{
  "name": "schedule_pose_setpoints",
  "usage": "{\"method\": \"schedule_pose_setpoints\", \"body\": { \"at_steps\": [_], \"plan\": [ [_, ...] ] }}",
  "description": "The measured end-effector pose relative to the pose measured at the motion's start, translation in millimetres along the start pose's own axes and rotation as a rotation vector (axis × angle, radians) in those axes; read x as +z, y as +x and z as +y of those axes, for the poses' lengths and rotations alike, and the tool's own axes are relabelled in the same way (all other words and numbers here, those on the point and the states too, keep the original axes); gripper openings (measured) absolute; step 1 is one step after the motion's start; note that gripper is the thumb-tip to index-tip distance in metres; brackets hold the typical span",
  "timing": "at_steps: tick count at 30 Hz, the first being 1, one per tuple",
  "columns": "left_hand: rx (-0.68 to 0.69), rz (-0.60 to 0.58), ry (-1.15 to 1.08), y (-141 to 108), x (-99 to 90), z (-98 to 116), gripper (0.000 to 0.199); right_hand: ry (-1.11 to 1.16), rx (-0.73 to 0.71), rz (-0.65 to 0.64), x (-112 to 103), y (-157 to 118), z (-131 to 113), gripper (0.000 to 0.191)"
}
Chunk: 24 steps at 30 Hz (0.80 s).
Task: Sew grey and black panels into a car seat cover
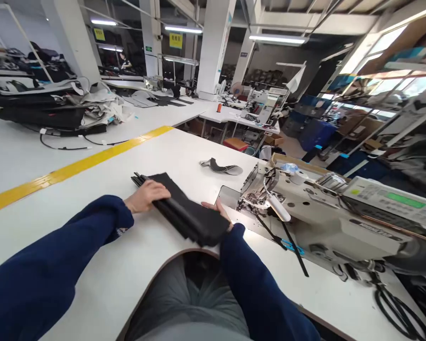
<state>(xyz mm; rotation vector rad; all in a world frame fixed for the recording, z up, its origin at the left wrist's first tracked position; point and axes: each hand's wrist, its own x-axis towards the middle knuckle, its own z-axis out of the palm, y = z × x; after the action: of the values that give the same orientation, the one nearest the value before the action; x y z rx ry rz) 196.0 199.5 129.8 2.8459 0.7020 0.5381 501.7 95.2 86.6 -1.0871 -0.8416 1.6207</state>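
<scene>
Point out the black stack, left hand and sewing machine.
Black stack (197, 214), head view: upper face.
Left hand (147, 195), head view: back of hand.
Sewing machine (341, 229), head view: pale body casing.

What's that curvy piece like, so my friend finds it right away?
On the white table, find the sewing machine. The curvy piece lies just left of it, near the table's far edge. It's small, bent, grey and black, unlike the straight black stack in the left hand and right hand.
</scene>
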Motion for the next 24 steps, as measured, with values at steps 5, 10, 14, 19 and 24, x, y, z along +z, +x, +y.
{"method": "schedule_pose_setpoints", "body": {
  "at_steps": [5,10,14,19,24],
  "plan": [
    [-0.344,-0.142,-0.043,-81.0,46.1,1.7,0.081,0.028,0.052,-0.01,3.6,-41.7,44.5,0.069],
    [-1.047,0.397,-0.793,-107.7,46.1,38.9,0.082,-0.169,0.068,-0.037,37.0,-77.3,81.2,0.062],
    [-1.211,0.438,-1.038,-108.2,49.9,65.6,0.089,-0.037,0.08,-0.119,58.4,-101.2,108.8,0.058],
    [-1.264,0.371,-1.111,-92.8,46.2,79.3,0.097,0.26,0.251,-0.018,79.7,-105.5,127.6,0.061],
    [-1.213,0.159,-1.265,-71.8,42.6,93.0,0.077,0.202,0.222,0.015,77.5,-107.7,132.6,0.057]
  ]
}}
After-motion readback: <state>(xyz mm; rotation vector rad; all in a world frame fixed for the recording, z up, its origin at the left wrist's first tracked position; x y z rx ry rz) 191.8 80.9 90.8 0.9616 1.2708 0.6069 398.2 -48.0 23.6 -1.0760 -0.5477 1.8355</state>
